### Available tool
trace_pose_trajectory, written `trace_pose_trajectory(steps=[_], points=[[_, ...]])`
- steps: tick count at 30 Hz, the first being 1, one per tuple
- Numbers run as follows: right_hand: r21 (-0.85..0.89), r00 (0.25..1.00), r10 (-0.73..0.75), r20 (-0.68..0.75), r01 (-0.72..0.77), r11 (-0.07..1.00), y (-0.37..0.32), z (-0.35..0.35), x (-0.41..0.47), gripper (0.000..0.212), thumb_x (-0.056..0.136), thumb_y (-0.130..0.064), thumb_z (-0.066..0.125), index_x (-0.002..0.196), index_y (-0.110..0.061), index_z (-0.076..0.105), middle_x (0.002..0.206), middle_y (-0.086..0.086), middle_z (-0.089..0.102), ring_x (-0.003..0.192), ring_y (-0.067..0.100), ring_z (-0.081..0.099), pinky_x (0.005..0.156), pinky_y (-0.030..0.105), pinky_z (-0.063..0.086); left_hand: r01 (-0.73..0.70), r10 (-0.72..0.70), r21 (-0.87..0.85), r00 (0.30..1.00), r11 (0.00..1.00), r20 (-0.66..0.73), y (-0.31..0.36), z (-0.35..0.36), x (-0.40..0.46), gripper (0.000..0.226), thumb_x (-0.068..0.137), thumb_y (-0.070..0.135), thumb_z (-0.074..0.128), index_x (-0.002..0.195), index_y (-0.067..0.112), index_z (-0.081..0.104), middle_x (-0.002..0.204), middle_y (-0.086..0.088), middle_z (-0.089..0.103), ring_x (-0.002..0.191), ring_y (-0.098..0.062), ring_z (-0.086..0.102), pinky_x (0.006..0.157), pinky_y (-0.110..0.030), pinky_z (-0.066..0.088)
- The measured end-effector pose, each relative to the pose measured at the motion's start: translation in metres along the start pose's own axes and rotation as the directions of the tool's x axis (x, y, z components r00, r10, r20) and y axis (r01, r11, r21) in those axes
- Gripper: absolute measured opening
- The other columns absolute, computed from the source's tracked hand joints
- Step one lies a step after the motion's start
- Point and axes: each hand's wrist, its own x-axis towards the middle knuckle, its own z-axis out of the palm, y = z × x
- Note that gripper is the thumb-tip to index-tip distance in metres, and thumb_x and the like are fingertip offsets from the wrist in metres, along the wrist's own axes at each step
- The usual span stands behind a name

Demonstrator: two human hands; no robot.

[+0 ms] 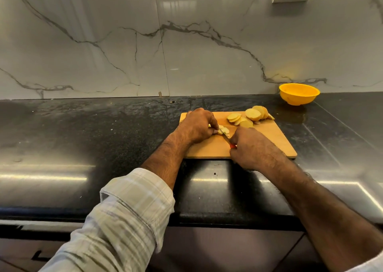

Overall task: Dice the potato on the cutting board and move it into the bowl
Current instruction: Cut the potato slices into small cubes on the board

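Left hand (198,125) pinches potato slices (224,130) on cutting board (269,141). Right hand (251,147) grips knife (227,138), blade at slices. More potato rounds (251,115) at board's far right. Yellow bowl (299,94) on counter (83,137), far right, apart.

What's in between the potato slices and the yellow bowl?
Nothing but bare black countertop past the cutting board's edge, in the head view. The potato slices and yellow bowl sit apart.
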Motion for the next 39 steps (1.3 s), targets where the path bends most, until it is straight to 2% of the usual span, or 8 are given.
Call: trace_pose_trajectory(steps=[4, 10, 14, 24, 28, 33, 37, 39], points=[[0.007, 1.000, -0.009, 0.013, 0.009, 1.000, 0.004, -0.013, -0.016, 0.036, 0.096, -0.027, 0.071, 0.131, -0.023, 0.068, 0.113, 0.000, 0.064, 0.095, 0.017, 0.063, 0.083, 0.035, 0.061, 0.013, -0.013, 0.023, 1.000, 1.000, -0.005, 0.002, 0.000, -0.003, 0.010, 0.091, 0.037, 0.080, 0.100, 0.034, 0.082, 0.115, 0.015, 0.071, 0.121, -0.013, 0.054, 0.112, -0.058, 0.038], [-0.013, 0.998, -0.037, -0.050, 0.036, 0.999, -0.006, -0.010, -0.005, 0.036, 0.097, -0.026, 0.068, 0.132, -0.022, 0.070, 0.111, 0.001, 0.069, 0.094, 0.017, 0.063, 0.080, 0.031, 0.060, 0.066, -0.073, -0.119, 0.996, 0.991, -0.055, -0.006, 0.005, -0.003, 0.006, 0.084, 0.036, 0.086, 0.087, 0.034, 0.081, 0.100, 0.019, 0.069, 0.110, -0.010, 0.061, 0.112, -0.061, 0.040], [-0.018, 0.997, -0.014, -0.072, 0.012, 1.000, -0.009, 0.002, 0.016, 0.038, 0.095, -0.028, 0.070, 0.132, -0.023, 0.068, 0.112, 0.001, 0.066, 0.093, 0.016, 0.059, 0.077, 0.030, 0.057, 0.036, -0.043, -0.129, 0.998, 0.991, -0.052, -0.005, 0.003, -0.003, 0.003, 0.087, 0.032, 0.083, 0.090, 0.032, 0.083, 0.100, 0.017, 0.071, 0.108, -0.009, 0.060, 0.108, -0.053, 0.036], [0.002, 0.997, -0.023, -0.073, 0.023, 1.000, -0.014, 0.010, 0.035, 0.034, 0.095, -0.025, 0.069, 0.128, -0.020, 0.068, 0.113, 0.001, 0.066, 0.096, 0.017, 0.059, 0.083, 0.033, 0.059, 0.052, -0.053, -0.031, 0.999, 0.998, -0.009, -0.005, 0.003, 0.003, 0.003, 0.088, 0.035, 0.083, 0.088, 0.038, 0.082, 0.107, 0.022, 0.070, 0.118, -0.008, 0.056, 0.109, -0.055, 0.031], [0.006, 0.999, -0.003, -0.036, 0.003, 1.000, -0.011, 0.008, 0.021, 0.028, 0.095, -0.023, 0.070, 0.123, -0.019, 0.066, 0.097, -0.003, 0.059, 0.093, 0.017, 0.060, 0.081, 0.033, 0.059, 0.060, -0.059, 0.029, 0.998, 0.998, -0.014, -0.001, 0.002, 0.001, 0.002, 0.089, 0.040, 0.081, 0.090, 0.039, 0.081, 0.112, 0.022, 0.069, 0.124, -0.010, 0.053, 0.108, -0.056, 0.030], [0.012, 1.000, -0.012, 0.001, 0.012, 1.000, -0.001, 0.002, -0.004, 0.034, 0.096, -0.023, 0.070, 0.130, -0.023, 0.065, 0.114, -0.002, 0.063, 0.096, 0.015, 0.060, 0.083, 0.032, 0.057, 0.069, -0.068, 0.025, 0.997, 0.997, -0.020, 0.000, 0.001, -0.002, 0.004, 0.089, 0.041, 0.081, 0.092, 0.038, 0.081, 0.112, 0.022, 0.070, 0.123, -0.009, 0.054, 0.109, -0.057, 0.030], [0.055, 0.997, 0.008, -0.071, -0.004, 0.998, 0.011, -0.010, -0.006, 0.032, 0.095, -0.024, 0.068, 0.127, -0.023, 0.071, 0.103, -0.001, 0.066, 0.082, 0.016, 0.066, 0.069, 0.032, 0.061, 0.058, -0.058, -0.016, 0.997, 0.998, -0.051, -0.002, 0.000, -0.004, 0.003, 0.088, 0.040, 0.081, 0.089, 0.038, 0.080, 0.111, 0.021, 0.071, 0.125, -0.009, 0.056, 0.110, -0.055, 0.028], [0.049, 0.995, 0.053, -0.086, -0.049, 0.998, 0.015, -0.013, -0.003, 0.032, 0.094, -0.023, 0.068, 0.125, -0.021, 0.070, 0.104, 0.002, 0.065, 0.083, 0.019, 0.067, 0.073, 0.037, 0.064, 0.047, -0.053, -0.083, 0.996, 0.995, -0.076, -0.004, -0.002, -0.006, 0.005, 0.088, 0.038, 0.081, 0.092, 0.035, 0.081, 0.110, 0.021, 0.071, 0.122, -0.009, 0.057, 0.112, -0.056, 0.029]])
